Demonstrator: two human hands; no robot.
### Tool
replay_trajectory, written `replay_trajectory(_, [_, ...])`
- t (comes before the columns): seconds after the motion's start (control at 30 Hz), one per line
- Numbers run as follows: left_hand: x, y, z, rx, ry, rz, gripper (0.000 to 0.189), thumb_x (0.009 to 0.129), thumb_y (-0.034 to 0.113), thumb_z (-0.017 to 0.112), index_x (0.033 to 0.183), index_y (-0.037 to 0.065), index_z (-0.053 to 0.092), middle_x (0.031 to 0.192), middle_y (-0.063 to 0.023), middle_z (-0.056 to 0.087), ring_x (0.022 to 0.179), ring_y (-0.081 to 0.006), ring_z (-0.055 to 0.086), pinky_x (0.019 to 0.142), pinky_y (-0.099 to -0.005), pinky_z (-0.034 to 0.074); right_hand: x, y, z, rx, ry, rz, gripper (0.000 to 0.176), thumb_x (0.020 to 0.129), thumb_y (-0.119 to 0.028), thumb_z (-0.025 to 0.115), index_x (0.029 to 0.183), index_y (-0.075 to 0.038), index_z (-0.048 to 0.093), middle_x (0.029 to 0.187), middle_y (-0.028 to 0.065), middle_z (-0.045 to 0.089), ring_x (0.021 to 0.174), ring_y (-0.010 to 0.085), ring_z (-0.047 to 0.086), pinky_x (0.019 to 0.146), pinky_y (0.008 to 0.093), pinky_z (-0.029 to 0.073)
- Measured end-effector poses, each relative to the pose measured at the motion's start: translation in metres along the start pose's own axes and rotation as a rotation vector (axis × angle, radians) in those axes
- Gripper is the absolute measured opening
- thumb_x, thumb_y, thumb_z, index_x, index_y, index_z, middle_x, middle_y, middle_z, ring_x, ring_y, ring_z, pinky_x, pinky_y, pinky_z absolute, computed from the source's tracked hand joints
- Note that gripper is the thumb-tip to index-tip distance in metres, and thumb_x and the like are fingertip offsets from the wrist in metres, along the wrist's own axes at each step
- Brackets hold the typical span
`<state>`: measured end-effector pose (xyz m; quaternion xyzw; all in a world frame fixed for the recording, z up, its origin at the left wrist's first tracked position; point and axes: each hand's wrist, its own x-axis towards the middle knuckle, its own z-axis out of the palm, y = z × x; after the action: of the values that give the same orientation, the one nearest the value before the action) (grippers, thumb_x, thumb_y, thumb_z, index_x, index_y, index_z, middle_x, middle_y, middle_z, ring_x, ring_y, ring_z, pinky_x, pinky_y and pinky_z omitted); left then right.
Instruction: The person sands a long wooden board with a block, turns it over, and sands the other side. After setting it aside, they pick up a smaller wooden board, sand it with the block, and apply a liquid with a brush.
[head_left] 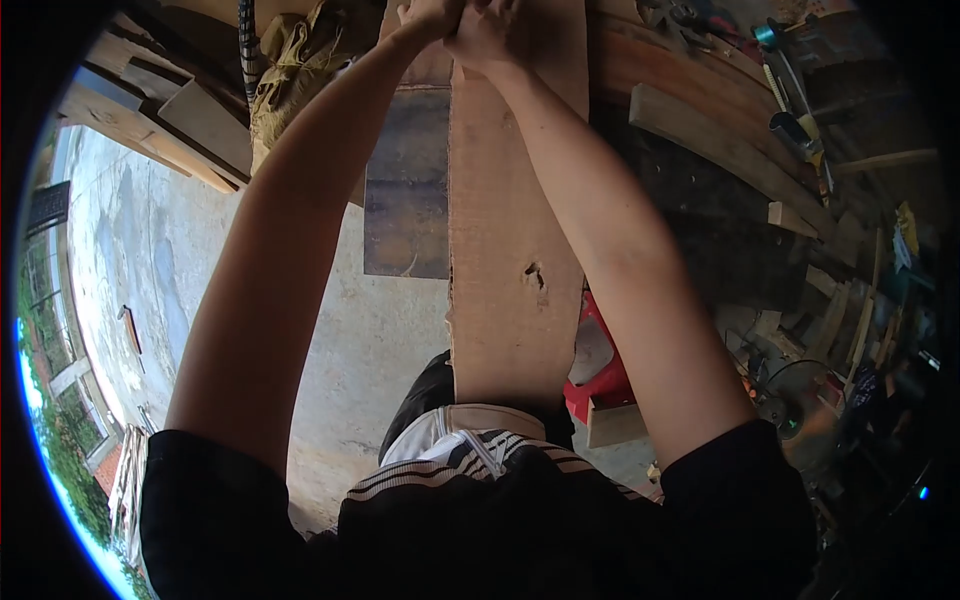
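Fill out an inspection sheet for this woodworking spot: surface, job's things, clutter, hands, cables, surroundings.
Surface: stained concrete floor; a dark flat panel sits just left of the plank.
Job's things: long wooden plank running from the person's waist out to the hands, with a ragged hole in it.
Clutter: timber offcuts at right, a red plastic item below the plank, a tan sack, and small tools at top right.
Hands: left hand and right hand are together at the plank's far end; the frame edge hides the grip.
Cables: striped cord beside the sack.
Surroundings: open yard with buildings and trees at far left.
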<state>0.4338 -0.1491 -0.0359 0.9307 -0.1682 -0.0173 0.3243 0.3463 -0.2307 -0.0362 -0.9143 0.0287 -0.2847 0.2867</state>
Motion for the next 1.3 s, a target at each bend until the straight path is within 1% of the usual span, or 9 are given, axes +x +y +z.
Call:
replay_trajectory(0.07, [-0.058, 0.030, -0.023, 0.168, -0.077, -0.071, 0.062, 0.097, 0.039, 0.043, 0.149, 0.014, 0.022, 0.136, -0.0192, 0.054, 0.125, -0.0403, 0.050, 0.097, -0.0611, 0.035, -0.034, -0.022, -0.045, -0.166, -0.105, -0.029, 0.088, 0.070, -0.020, 0.074, 0.145, -0.002, 0.033, 0.109, 0.0268, 0.049, 0.100, 0.0434, 0.051, 0.079, 0.0510, 0.049])
replay_trajectory(0.23, [-0.271, 0.040, -0.010, 0.083, 0.082, 0.072, 0.065, 0.098, 0.037, 0.045, 0.150, 0.004, 0.024, 0.127, -0.0201, 0.056, 0.111, -0.0368, 0.052, 0.091, -0.0489, 0.036, -0.201, -0.091, -0.139, -0.151, -0.288, 0.028, 0.094, 0.066, -0.014, 0.075, 0.148, -0.002, 0.031, 0.117, 0.0278, 0.046, 0.102, 0.0419, 0.050, 0.085, 0.0482, 0.046])
replay_trajectory(0.4, [-0.484, 0.066, -0.011, 0.010, -0.173, -0.090, 0.072, 0.096, 0.030, 0.050, 0.151, -0.004, 0.018, 0.118, -0.0187, 0.051, 0.105, -0.0328, 0.048, 0.091, -0.0436, 0.033, -0.358, -0.133, -0.234, -0.151, -0.527, -0.007, 0.085, 0.073, -0.016, 0.069, 0.149, -0.004, 0.033, 0.128, 0.0333, 0.043, 0.103, 0.0452, 0.051, 0.091, 0.0509, 0.045])
replay_trajectory(0.5, [-0.450, 0.075, -0.016, -0.025, -0.153, -0.064, 0.075, 0.095, 0.030, 0.050, 0.152, -0.005, 0.016, 0.116, -0.0180, 0.051, 0.102, -0.0322, 0.048, 0.091, -0.0430, 0.032, -0.322, -0.125, -0.229, -0.070, -0.536, 0.023, 0.086, 0.072, -0.014, 0.069, 0.150, -0.005, 0.033, 0.126, 0.0320, 0.043, 0.105, 0.0446, 0.050, 0.090, 0.0507, 0.045])
replay_trajectory(0.67, [-0.270, 0.050, -0.004, 0.022, 0.057, 0.154, 0.072, 0.095, 0.026, 0.049, 0.152, -0.004, 0.017, 0.106, -0.0148, 0.053, 0.097, -0.0303, 0.049, 0.084, -0.0428, 0.033, -0.187, -0.078, -0.155, -0.085, -0.313, 0.006, 0.080, 0.071, -0.010, 0.066, 0.145, -0.001, 0.037, 0.111, 0.0271, 0.045, 0.097, 0.0427, 0.050, 0.082, 0.0489, 0.046])
replay_trajectory(0.8, [-0.108, 0.021, 0.007, 0.116, 0.215, 0.225, 0.068, 0.100, 0.039, 0.040, 0.153, 0.002, 0.017, 0.124, -0.0161, 0.057, 0.109, -0.0325, 0.053, 0.088, -0.0475, 0.035, -0.060, -0.026, -0.087, -0.115, -0.241, -0.022, 0.085, 0.069, -0.017, 0.071, 0.145, -0.004, 0.036, 0.110, 0.0267, 0.046, 0.101, 0.0433, 0.051, 0.082, 0.0493, 0.050])
replay_trajectory(0.97, [0.028, 0.017, -0.009, 0.165, 0.113, 0.117, 0.064, 0.100, 0.042, 0.035, 0.151, 0.006, 0.022, 0.136, -0.0176, 0.054, 0.127, -0.0350, 0.048, 0.099, -0.0526, 0.033, 0.051, 0.017, -0.026, -0.149, -0.155, -0.085, 0.077, 0.072, -0.022, 0.070, 0.140, -0.005, 0.039, 0.115, 0.0275, 0.048, 0.106, 0.0446, 0.053, 0.087, 0.0486, 0.052])
replay_trajectory(1.13, [-0.012, 0.036, -0.005, 0.221, 0.091, 0.000, 0.063, 0.100, 0.045, 0.034, 0.150, 0.007, 0.024, 0.135, -0.0175, 0.054, 0.127, -0.0353, 0.047, 0.101, -0.0528, 0.033, 0.014, 0.010, -0.041, -0.213, -0.150, -0.059, 0.079, 0.072, -0.023, 0.071, 0.141, -0.005, 0.038, 0.112, 0.0263, 0.050, 0.105, 0.0431, 0.053, 0.083, 0.0481, 0.051])
replay_trajectory(1.3, [-0.224, 0.068, 0.010, 0.138, 0.063, 0.136, 0.062, 0.099, 0.037, 0.042, 0.148, 0.001, 0.028, 0.127, -0.0179, 0.055, 0.112, -0.0341, 0.051, 0.094, -0.0471, 0.035, -0.165, -0.053, -0.152, -0.211, -0.267, 0.048, 0.096, 0.065, -0.014, 0.076, 0.150, -0.005, 0.031, 0.113, 0.0246, 0.046, 0.098, 0.0397, 0.050, 0.085, 0.0474, 0.045])
